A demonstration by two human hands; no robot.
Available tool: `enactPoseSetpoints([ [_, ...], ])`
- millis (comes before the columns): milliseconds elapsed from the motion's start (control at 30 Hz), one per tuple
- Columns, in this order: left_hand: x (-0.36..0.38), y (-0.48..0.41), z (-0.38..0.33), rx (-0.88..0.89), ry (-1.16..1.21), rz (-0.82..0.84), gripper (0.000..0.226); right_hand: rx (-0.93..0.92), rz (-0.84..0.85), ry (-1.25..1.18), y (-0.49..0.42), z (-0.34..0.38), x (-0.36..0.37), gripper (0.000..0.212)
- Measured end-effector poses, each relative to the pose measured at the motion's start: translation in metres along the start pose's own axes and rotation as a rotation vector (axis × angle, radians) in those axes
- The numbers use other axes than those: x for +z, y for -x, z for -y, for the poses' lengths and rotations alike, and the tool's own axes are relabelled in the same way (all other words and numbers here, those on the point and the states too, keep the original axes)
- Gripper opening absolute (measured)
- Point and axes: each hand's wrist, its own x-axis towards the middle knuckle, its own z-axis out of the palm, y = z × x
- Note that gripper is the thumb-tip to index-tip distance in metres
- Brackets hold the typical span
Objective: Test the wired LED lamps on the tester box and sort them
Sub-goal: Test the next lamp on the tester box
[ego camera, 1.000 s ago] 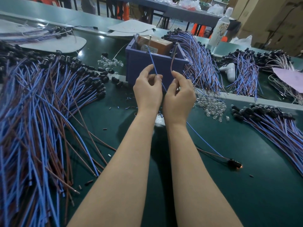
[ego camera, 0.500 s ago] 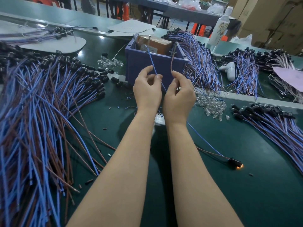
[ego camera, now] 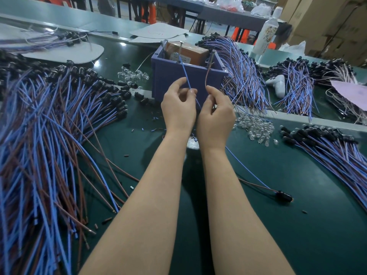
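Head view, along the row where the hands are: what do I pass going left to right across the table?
Left lamp pile → left hand, pinching the blue wire → right hand, pinching the brown wire → clear LED heap → right lamp pile.

A white object, perhaps a game controller (ego camera: 277, 84), lay on the green table (ego camera: 297, 235) right of centre. Behind it stood a clear plastic bottle (ego camera: 266, 34), with stacked cardboard boxes (ego camera: 327, 20) farther right. A pink sheet (ego camera: 351, 94) lay at the right edge, and white card sheets (ego camera: 158, 32) at the back.
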Motion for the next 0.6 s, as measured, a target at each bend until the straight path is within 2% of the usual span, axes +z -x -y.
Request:
enactPoseSetpoints([
  [600, -0.0004, 0.0006, -0.0001, -0.004, -0.013, 0.007, 0.031, -0.001, -0.008, -0.014, 0.0012, 0.0027, -0.0001, 0.029],
])
